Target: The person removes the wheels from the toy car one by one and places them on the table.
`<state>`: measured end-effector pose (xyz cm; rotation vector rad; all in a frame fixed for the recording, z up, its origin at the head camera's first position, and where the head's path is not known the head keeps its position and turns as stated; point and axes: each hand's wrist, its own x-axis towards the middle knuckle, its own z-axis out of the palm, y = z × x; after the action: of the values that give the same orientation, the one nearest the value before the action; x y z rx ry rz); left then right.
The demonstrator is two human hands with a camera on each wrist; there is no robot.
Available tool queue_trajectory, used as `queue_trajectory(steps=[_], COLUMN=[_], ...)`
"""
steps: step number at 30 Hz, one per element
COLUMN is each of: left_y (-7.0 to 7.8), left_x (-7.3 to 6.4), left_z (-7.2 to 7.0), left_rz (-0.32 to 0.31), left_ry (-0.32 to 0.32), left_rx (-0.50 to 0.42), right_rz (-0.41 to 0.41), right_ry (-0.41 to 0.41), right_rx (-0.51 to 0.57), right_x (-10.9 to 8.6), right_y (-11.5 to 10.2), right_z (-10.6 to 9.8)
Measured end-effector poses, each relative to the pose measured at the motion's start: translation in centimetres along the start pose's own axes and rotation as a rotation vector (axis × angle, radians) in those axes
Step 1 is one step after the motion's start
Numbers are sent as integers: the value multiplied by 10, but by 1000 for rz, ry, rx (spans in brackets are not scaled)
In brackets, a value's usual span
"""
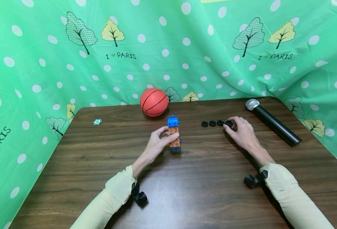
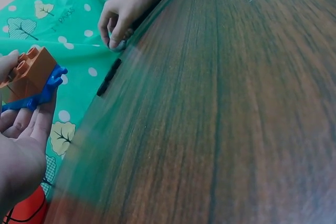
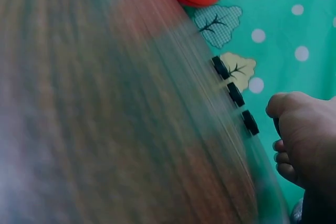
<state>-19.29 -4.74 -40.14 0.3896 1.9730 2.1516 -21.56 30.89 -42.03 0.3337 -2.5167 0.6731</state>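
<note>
My left hand (image 1: 159, 140) grips a toy-block assembly, its thumb over the studs. Orange studded blocks (image 1: 174, 137) form its body, with blue blocks (image 1: 172, 122) at the far end and blue pegs and a clip sticking out. From the left wrist view, a blue base piece (image 2: 39, 98) shows under the orange block, resting on the fingers. Over on the right, my right hand (image 1: 244, 132) pinches a small black toy wheel (image 1: 229, 124) between thumb and fingers, at the end of a row. Three similar black wheels (image 1: 212, 123) lie beside it on the table.
A red ball (image 1: 154, 102) with black lines sits at the table's back edge. To the right lies a black microphone (image 1: 274, 122) with a silver head. A poker chip (image 1: 97, 121) is far left on the wooden table (image 1: 197, 190). Green printed cloth (image 1: 168, 47) hangs behind.
</note>
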Motion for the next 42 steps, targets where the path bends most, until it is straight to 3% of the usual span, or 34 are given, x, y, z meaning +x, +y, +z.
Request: queue_trajectory(steps=[13,25,42], left_y=[-1,-1,-3], left_x=[-2,-2,-2], left_z=[1,0,-1], left_rz=[9,1,4], left_ry=[-13,-12,-15], left_rx=[-2,-7,2], right_rz=[35,-17,49], right_ry=[-75,-133,-193], right_rx=[-57,-112,-48], right_x=[7,13,12], right_y=[17,24,26], right_z=[0,3,5])
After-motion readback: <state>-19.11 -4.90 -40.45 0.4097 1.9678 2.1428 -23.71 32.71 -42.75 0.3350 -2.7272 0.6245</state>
